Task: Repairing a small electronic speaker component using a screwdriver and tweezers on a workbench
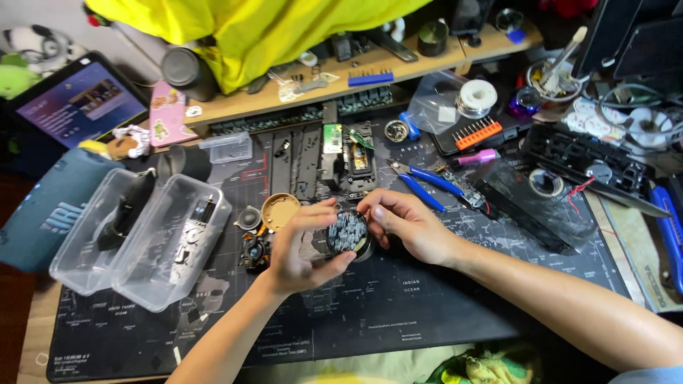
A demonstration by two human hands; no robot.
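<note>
Both hands meet over the middle of the counter (pixel 398 313), which is covered by a dark mat printed with a world map. Between them sits a round black disc-shaped part (pixel 348 232), its flat face turned up toward the camera and showing a grey, mottled inner surface; being round, it has no clear long axis, and its flat plane tilts slightly toward the near side. The left hand (pixel 302 249) cups it from the left, thumb under the near edge and fingers curled over the far rim, clamped on the part. The right hand (pixel 407 226) comes in from the right, its fingers pinching the part's right edge, thumb pressed on the rim.

Just left of the hands lie a tan round cap (pixel 279 210) and a small black mechanical assembly (pixel 254 250). Farther left stand two clear plastic containers (pixel 142 238) holding dark pieces. Beyond the hands, on the far side, rests a black dismantled housing (pixel 341 158) with a small green circuit board (pixel 332 138). To the right of it lie blue-handled pliers (pixel 425 185), and farther off an orange rack of screwdriver bits (pixel 477 133) and a white spool of solder (pixel 476 97).
</note>
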